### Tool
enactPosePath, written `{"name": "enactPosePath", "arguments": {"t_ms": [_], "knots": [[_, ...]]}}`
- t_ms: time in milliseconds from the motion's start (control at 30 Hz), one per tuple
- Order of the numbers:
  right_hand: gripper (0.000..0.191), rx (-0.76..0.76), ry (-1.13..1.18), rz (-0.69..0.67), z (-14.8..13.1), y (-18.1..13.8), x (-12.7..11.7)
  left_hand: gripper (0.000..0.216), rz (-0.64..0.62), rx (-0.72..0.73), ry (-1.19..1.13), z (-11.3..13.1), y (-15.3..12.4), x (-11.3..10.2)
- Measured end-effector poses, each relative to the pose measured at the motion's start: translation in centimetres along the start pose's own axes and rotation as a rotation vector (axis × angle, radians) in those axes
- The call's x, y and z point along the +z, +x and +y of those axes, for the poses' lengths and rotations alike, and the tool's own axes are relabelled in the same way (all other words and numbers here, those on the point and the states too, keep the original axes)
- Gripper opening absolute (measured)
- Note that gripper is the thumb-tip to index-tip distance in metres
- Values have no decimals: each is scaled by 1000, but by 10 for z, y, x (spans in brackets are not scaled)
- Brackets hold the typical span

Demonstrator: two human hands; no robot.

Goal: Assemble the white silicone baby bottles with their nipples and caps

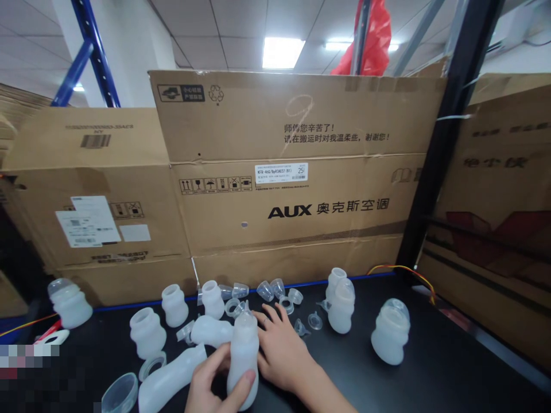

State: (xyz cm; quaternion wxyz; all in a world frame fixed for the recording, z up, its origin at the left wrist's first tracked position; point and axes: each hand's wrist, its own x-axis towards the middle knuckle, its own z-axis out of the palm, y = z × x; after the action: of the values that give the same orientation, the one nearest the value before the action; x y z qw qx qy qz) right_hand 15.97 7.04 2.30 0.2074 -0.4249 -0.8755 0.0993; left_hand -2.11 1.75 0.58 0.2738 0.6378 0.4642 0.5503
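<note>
In the head view, the big print jumped out first: "AUX 奥克斯空调" ran across the large cardboard carton (215, 223), a white label (281, 173) above it reading "KFR-46G/BpR3AES1(B1)" and "25". Higher up came "师傅您辛苦了!" and "请在搬运时对我温柔些,谢谢您!"; the shipping label (88, 221) on the carton at left was too small to read.

Down to the black counter (447, 373), and there was the feeding bottle (243, 367), front and centre at the near side, nipple end up, its long axis close to vertical in the view. The left hand (215, 378) had it, thumb across the front, fingers round the side. Just behind it, the right hand (282, 347) reached in from the lower right, back upward, fingers spread wide, with a collar ring (286, 304) near its fingertips; whether it touched anything, you couldn't tell. One bottle (213, 331) lay on its side close by, while a capped bottle (391, 335) stood well apart at right.
</note>
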Motion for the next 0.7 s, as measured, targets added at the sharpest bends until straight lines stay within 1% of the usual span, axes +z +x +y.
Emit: {"name": "enactPosePath", "arguments": {"t_ms": [100, 200, 267, 333, 433, 533, 600, 700], "knots": [[45, -29, 49, -1, 2, 0, 1, 44, -26, -9, -8, 1, 0, 0], [40, -37, 120, 28, 4, -1, 1, 40, -51, -31, -23, 4, 1, 0], [36, -32, 167, 71, 3, -3, 0, 38, -60, -43, -27, 6, 1, 0], [36, -13, 237, 142, 2, -3, -1, 37, -62, -44, -22, 7, 1, 0], [41, 73, 382, 303, 6, -2, -1, 37, -55, -45, -5, 8, 1, -1], [39, 192, 561, 465, 16, 1, 1, 36, -57, -50, 18, 14, 2, -2], [39, 250, 699, 518, 23, 3, 2, 34, -37, -29, 35, 21, 4, -2], [46, 283, 910, 531, 29, 4, -2, 32, 19, -6, 62, 30, 7, -4]]}}
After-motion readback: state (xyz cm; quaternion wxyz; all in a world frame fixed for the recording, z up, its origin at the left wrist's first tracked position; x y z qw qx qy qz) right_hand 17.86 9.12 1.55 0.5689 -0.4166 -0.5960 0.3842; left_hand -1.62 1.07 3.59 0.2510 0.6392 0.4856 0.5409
